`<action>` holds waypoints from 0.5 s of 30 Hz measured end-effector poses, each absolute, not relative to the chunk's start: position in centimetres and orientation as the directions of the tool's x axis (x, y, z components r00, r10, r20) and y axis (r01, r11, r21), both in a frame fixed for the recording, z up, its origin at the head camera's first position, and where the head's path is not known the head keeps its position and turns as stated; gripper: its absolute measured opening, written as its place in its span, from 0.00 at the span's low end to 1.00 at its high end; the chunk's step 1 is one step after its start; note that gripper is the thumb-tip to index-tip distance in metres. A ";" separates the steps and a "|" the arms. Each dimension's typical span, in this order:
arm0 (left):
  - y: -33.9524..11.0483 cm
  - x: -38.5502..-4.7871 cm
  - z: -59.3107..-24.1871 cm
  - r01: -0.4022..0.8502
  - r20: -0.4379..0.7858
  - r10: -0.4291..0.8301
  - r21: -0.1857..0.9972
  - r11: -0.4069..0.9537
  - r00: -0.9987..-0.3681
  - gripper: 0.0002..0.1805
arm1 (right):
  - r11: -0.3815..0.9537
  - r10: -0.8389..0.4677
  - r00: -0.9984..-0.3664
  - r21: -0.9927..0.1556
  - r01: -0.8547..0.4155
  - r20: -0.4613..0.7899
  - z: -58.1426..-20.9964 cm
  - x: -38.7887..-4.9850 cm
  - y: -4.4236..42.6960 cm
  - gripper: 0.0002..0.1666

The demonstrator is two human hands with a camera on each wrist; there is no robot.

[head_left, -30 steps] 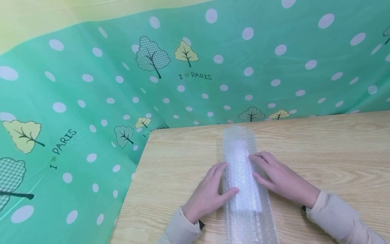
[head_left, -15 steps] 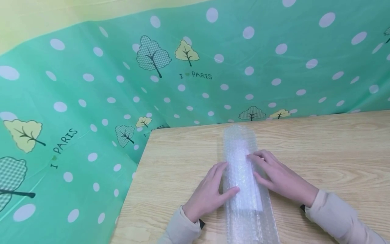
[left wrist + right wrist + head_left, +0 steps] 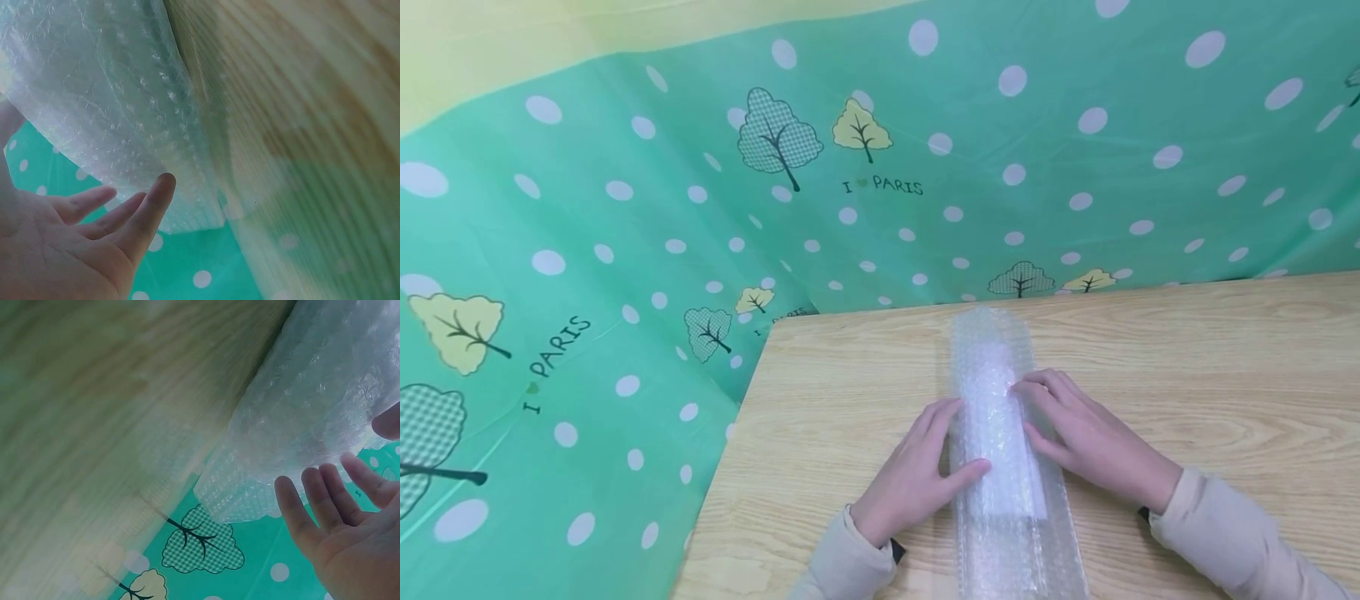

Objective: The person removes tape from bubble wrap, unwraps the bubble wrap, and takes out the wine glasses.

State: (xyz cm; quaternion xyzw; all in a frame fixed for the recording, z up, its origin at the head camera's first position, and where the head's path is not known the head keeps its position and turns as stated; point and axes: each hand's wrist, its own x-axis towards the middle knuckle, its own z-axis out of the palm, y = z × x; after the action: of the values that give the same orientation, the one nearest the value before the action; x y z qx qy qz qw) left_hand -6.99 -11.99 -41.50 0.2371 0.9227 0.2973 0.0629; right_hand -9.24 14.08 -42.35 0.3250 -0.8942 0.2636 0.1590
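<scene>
A long strip of clear bubble wrap [image 3: 1000, 554] lies on the wooden table, running away from the person. Inside it shows a white, flat-looking bundle [image 3: 1011, 475], blurred by the bubbles, so its kind is hidden. On the wrap's left side rests my left hand [image 3: 906, 479], fingers spread and thumb laid over the near part. My right hand [image 3: 1093, 437] touches the right side, fingertips on top and thumb lower down. Both wrist views show the fingers relaxed against the bubble wrap [image 3: 106, 100], the right palm [image 3: 356, 544] facing its side.
The light wooden table [image 3: 1225, 375] extends to both sides, with its left edge in view. Behind and to the left hangs a green cloth [image 3: 625, 333] with white dots and tree prints, meeting the table's back edge.
My right fingertips shift very slightly on the wrap. The left hand and the bubble wrap stay in place.
</scene>
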 end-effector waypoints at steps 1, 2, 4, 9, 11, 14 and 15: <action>-12.0 -7.0 -41.5 0.403 0.026 0.477 0.578 0.710 -0.879 0.45 | 0.650 -0.496 -0.739 -0.370 -0.664 0.456 -42.3 -9.2 14.1 0.26; -12.0 -7.0 -41.5 0.406 0.029 0.479 0.577 0.709 -0.877 0.44 | 0.650 -0.495 -0.740 -0.370 -0.663 0.455 -42.3 -9.2 14.0 0.25; -12.0 -7.0 -41.5 0.410 0.031 0.482 0.576 0.707 -0.876 0.44 | 0.651 -0.494 -0.739 -0.368 -0.664 0.458 -42.3 -9.2 14.0 0.25; -12.0 -7.0 -41.5 0.417 0.038 0.487 0.575 0.703 -0.873 0.44 | 0.653 -0.496 -0.730 -0.353 -0.670 0.470 -42.3 -9.2 13.9 0.25; -12.0 -7.1 -41.5 0.419 0.040 0.488 0.575 0.702 -0.872 0.44 | 0.654 -0.496 -0.728 -0.349 -0.672 0.472 -42.3 -9.2 13.9 0.25; -12.0 -7.1 -41.6 0.420 0.041 0.488 0.576 0.702 -0.872 0.44 | 0.654 -0.496 -0.727 -0.347 -0.672 0.474 -42.3 -9.2 13.9 0.25; -12.0 -7.1 -41.6 0.419 0.040 0.488 0.576 0.702 -0.872 0.44 | 0.655 -0.496 -0.727 -0.345 -0.672 0.475 -42.3 -9.2 13.8 0.25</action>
State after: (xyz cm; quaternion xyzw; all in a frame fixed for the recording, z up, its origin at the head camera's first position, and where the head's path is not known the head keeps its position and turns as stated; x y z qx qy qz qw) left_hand -7.06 -12.01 -41.57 0.2464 0.9206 0.2974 0.0578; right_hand -9.23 13.85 -42.35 0.3271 -0.8932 0.2563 0.1718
